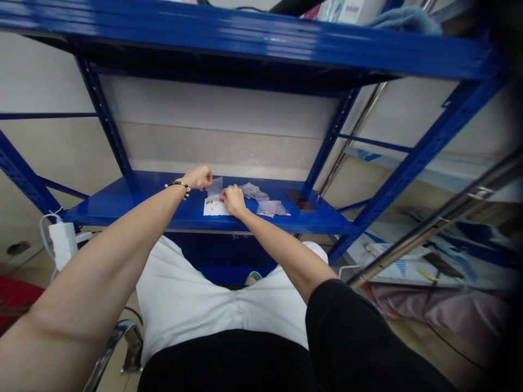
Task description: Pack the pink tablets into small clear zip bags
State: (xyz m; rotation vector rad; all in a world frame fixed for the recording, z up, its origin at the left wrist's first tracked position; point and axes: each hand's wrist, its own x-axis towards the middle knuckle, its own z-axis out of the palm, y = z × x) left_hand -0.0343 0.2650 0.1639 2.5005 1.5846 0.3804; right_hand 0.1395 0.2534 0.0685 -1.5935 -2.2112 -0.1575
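My left hand (pixel 198 177), with a dark beaded bracelet (pixel 178 188) on its wrist, reaches over the blue metal shelf (pixel 139 204). Its fingertips pinch the top edge of a small clear plastic bag (pixel 215 188). My right hand (pixel 233 200) holds the bag's lower right side and rests just above a white paper card (pixel 214 207) dotted with small red marks. To the right lie a crumpled clear bag (pixel 253 191) and a clear bag of small pink-red items (pixel 272 208). A dark object (pixel 300 200) sits farther right, blurred.
A blue steel upright (pixel 333 133) and an overhead shelf beam (pixel 245 41) frame the shelf. A white power adapter (pixel 62 245) with a cable hangs at the left. A metal pole (pixel 433 231) crosses the lower right, and my white shirt and black shorts fill the bottom.
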